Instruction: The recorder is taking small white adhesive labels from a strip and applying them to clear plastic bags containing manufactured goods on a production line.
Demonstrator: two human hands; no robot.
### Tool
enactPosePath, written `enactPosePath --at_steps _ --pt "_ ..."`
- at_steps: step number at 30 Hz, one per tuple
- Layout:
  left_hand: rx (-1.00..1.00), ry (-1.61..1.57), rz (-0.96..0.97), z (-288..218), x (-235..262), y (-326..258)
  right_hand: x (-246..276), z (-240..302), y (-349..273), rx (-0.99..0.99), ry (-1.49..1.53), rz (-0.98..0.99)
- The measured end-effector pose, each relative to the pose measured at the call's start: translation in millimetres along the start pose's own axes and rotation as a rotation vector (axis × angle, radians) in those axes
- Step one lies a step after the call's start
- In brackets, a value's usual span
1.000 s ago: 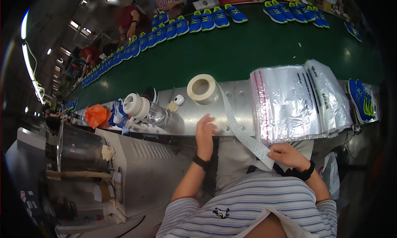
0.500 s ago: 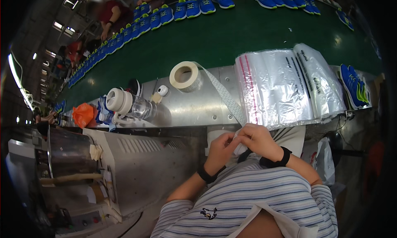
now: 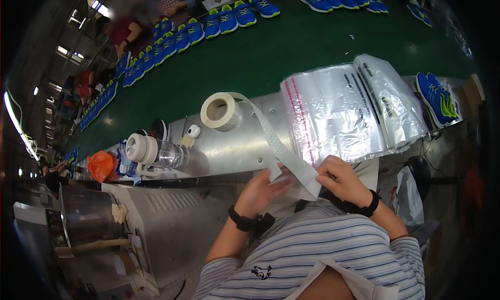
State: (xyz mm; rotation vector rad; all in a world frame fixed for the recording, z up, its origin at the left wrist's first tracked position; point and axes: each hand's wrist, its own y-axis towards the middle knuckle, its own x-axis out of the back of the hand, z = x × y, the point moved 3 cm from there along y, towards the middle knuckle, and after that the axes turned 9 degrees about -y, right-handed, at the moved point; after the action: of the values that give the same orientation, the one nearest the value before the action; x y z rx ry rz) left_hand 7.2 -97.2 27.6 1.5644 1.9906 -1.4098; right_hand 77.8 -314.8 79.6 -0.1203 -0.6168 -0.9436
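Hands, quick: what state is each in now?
Left hand: at a small white piece; grip cannot be told.
Right hand: closed, holding the label strip.

Drew the left hand [image 3: 263,192] back from the right hand [image 3: 345,181], after a close meeting at the strip's end half a second earlier. Brought a small white piece [image 3: 274,172] to the left fingers, bare a second ago. Uncovered the end of the label strip [image 3: 276,145], hidden between both hands before. Broke the long row of blue shoes [image 3: 169,46] with a gap, leaving one shoe [image 3: 123,65] out of line, just below a co-worker's hand [image 3: 121,51]. Tilted the view, sloping the metal table [image 3: 229,150] up rightward.
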Motion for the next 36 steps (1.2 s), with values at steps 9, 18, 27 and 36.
enactPosePath --at_steps 9,18,27,36 --pt "0.065 1.195 -0.032 -22 -25 -10 10 -27 21 -0.040 -0.374 -0.110" --pt "-0.260 -0.017 0.526 31 -87 116 -13 -61 45 -0.083 -0.901 -0.515" --pt "0.035 0.328 0.170 5 -82 118 37 -61 34 -0.167 -0.470 -0.640" --pt "0.450 -0.192 0.390 36 -113 175 59 -59 20 -0.146 0.126 -0.698"
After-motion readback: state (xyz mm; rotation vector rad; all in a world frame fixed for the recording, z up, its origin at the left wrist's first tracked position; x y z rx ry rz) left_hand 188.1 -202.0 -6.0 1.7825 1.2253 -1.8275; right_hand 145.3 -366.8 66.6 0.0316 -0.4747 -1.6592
